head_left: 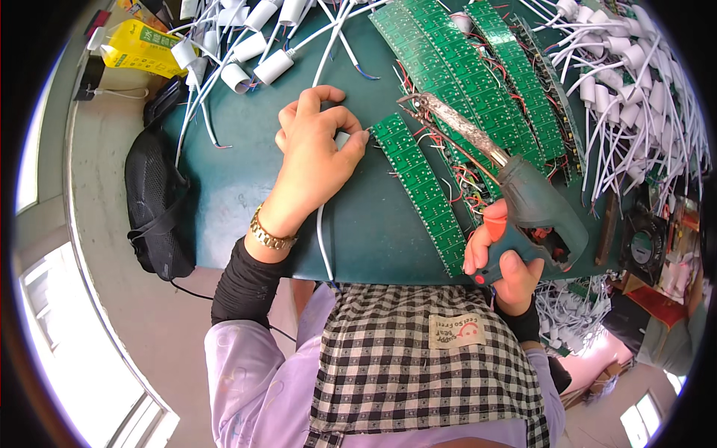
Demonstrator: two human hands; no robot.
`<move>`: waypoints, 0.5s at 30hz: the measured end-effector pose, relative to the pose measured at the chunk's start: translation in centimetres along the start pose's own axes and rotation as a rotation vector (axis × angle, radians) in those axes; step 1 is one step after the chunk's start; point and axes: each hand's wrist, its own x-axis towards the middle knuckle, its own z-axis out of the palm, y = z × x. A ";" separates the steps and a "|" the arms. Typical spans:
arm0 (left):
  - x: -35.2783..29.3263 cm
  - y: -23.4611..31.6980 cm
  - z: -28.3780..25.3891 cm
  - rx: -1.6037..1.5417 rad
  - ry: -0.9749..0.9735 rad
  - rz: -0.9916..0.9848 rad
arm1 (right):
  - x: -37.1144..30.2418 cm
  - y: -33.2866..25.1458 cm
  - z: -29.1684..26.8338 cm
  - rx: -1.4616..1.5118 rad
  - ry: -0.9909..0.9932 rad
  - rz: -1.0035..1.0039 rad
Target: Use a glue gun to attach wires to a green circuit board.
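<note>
My right hand (502, 257) is wrapped round the grip of a soldering gun (534, 198). Its long, stained metal barrel points up and left, over the circuit boards. On the green mat, my left hand (321, 142) is closed with thumb and fingers round a white cylindrical housing (342, 140), mostly hidden by the fingers. A white cable (323, 239) comes out below that hand and runs to the table's near edge. Just right of my left fingertips lies a narrow strip of green circuit boards (420, 194), its upper end close to the thumb.
Larger circuit board panels (448, 67) with red, white and black wires lie at the back right. White housings with cables (272, 67) are scattered at the back left; a big heap of them (635, 89) fills the far right. A black mesh pouch (157, 205) and yellow packet (142, 48) sit left.
</note>
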 end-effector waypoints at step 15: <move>1.0 1.0 -1.1 0.220 -0.182 0.081 | -0.2 -0.4 0.3 -0.536 -0.129 0.159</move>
